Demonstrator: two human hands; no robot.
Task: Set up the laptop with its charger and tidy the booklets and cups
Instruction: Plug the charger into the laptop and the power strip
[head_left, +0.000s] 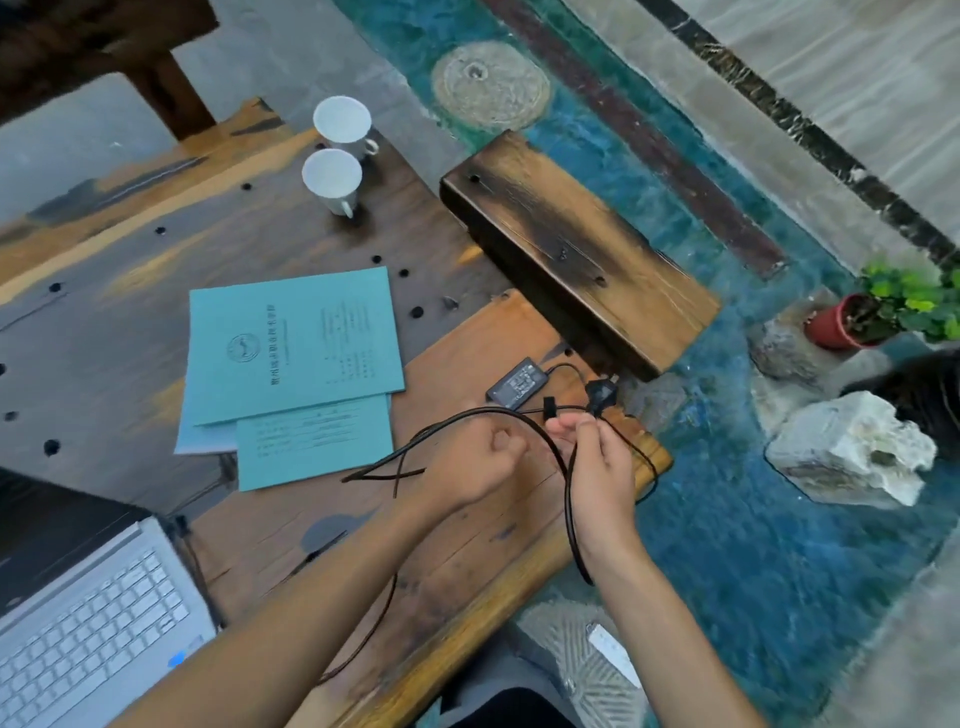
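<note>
The open silver laptop (88, 618) sits at the table's lower left. A black charger brick (514, 382) lies near the table's right edge, and its black cable (563, 467) loops between my hands. My left hand (475, 457) is curled into a fist around the cable. My right hand (597, 462) pinches the cable just below the black plug (601, 391). Two teal booklets (296, 343) (314, 447) lie overlapped in the middle of the table. Two white cups (342, 122) (332, 179) stand at the far side.
The dark wooden table (104, 322) has several round holes. A wooden bench (576, 244) stands past its right edge. On the blue floor are pale rocks (852, 447) and a potted plant (883, 312). My shoe (587, 660) shows below.
</note>
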